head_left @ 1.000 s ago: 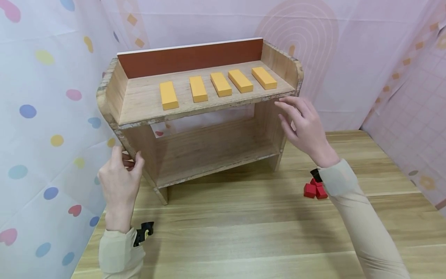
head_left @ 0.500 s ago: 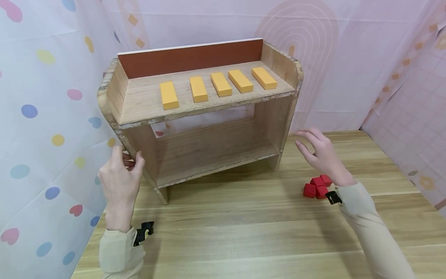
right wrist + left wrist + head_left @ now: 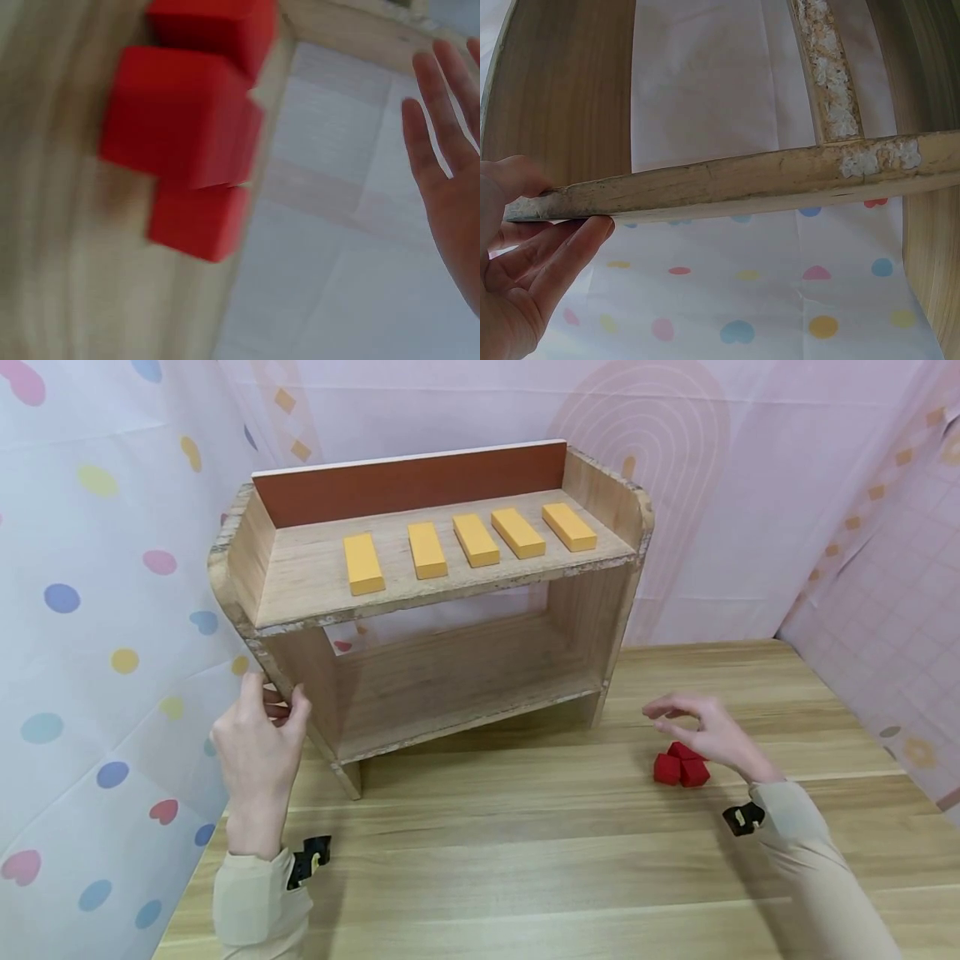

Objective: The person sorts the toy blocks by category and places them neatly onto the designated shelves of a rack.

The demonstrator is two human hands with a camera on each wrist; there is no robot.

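A small two-tier wooden shelf (image 3: 450,689) stands on the table. My left hand (image 3: 258,743) grips the front edge of its left side panel; in the left wrist view the thumb lies on one face and the fingers (image 3: 570,255) on the other. Over several red cubes (image 3: 681,766) hovers my right hand (image 3: 705,727), its fingers loosely bent and holding nothing. The right wrist view shows the red cubes (image 3: 169,112) clustered on the tabletop, somewhat blurred, with the right hand's fingers (image 3: 442,112) apart from them. Part of the cluster is hidden behind the hand in the head view.
Several yellow rectangular blocks (image 3: 475,540) lie in a row on the upper board, with a dark red back panel (image 3: 420,485) behind. The wood-grain table (image 3: 487,877) extends in front. Patterned cloth (image 3: 112,568) hangs at the left, back and right.
My right hand has come down from beside the shelf's upper right corner to above the red cubes. The left hand, the shelf and the yellow blocks stay where they were.
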